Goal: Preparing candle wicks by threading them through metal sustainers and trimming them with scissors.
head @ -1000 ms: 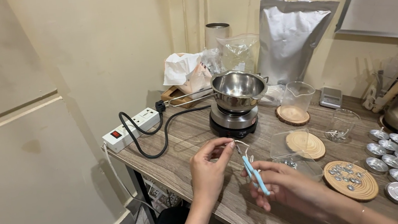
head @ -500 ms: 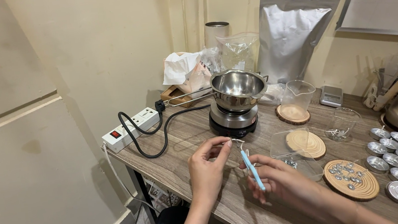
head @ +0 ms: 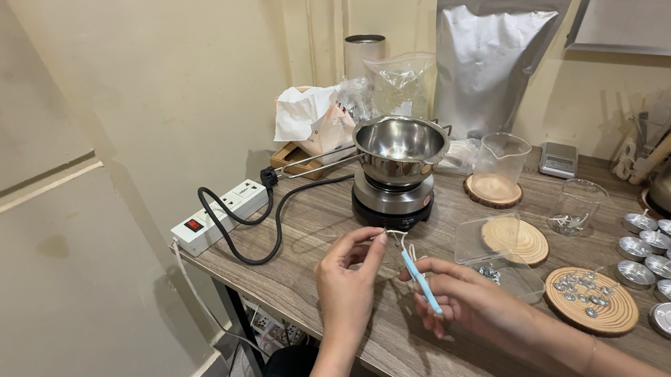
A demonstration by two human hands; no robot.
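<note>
— What does the left hand (head: pixel 347 285) pinch?
— The end of a thin white wick (head: pixel 399 236), above the table's (head: pixel 310 260) near edge; it looks light and limp, best held near the tip.
— And the right hand (head: pixel 464 300)?
— Closed around small blue-handled pliers (head: pixel 419 280), which look rigid, jaws at the wick.

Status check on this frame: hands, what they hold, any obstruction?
Left hand pinches white wick. Right hand grips blue-handled pliers. Nothing between them.
</note>
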